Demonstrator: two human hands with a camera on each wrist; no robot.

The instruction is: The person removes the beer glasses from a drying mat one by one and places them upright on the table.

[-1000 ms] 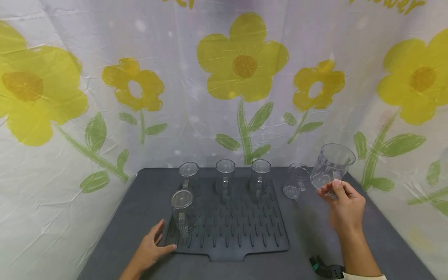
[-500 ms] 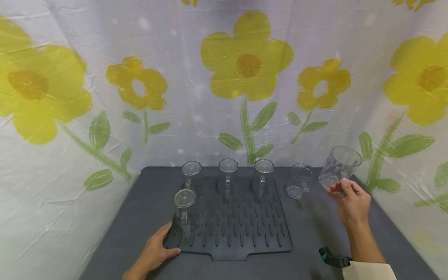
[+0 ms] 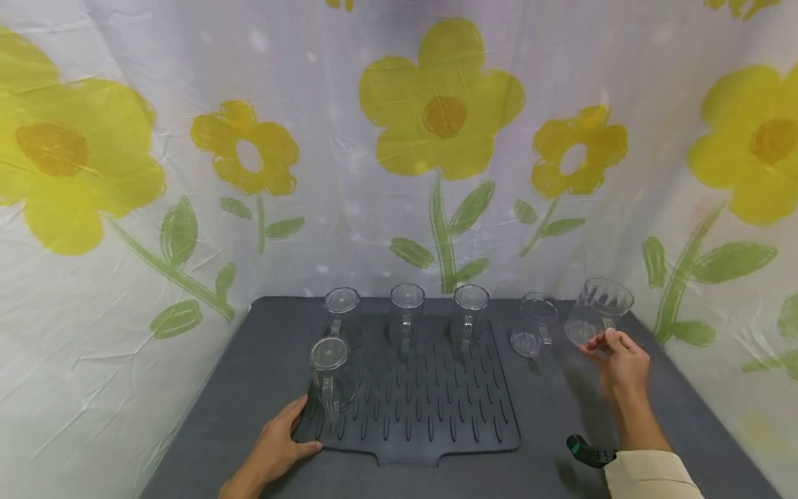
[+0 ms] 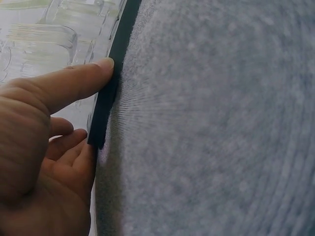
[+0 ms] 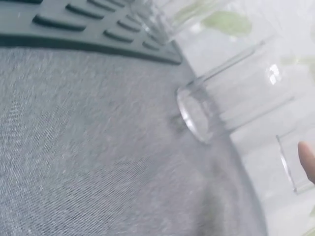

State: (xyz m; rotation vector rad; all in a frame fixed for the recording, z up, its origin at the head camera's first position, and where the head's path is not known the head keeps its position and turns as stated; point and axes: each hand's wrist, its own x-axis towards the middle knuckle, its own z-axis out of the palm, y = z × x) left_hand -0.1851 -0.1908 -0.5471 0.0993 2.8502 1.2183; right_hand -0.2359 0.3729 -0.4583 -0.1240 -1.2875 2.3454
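My right hand [image 3: 625,364] pinches the handle of a clear glass mug [image 3: 597,312] at the table's right side. The mug has its mouth up, leans slightly, and appears raised above the tabletop. Just left of it, another clear mug [image 3: 531,329] stands mouth up on the table. At the front left corner of the black ridged drying mat [image 3: 411,433] rests my left hand [image 3: 277,443], its thumb [image 4: 74,86] against the front edge and its fingers along the left side. Several clear mugs sit upside down on the mat, including a near-left one [image 3: 330,374].
Three upside-down mugs line the mat's back, the middle mug [image 3: 406,319] among them. A white curtain [image 3: 349,229] with yellow flowers encloses the dark grey table [image 3: 224,388] at the back and sides. A black strap [image 3: 589,454] is at my right wrist.
My right hand first moves slightly right, then lowers a little and shifts back left with the mug. My left hand has closed in on the mat's corner and touches it.
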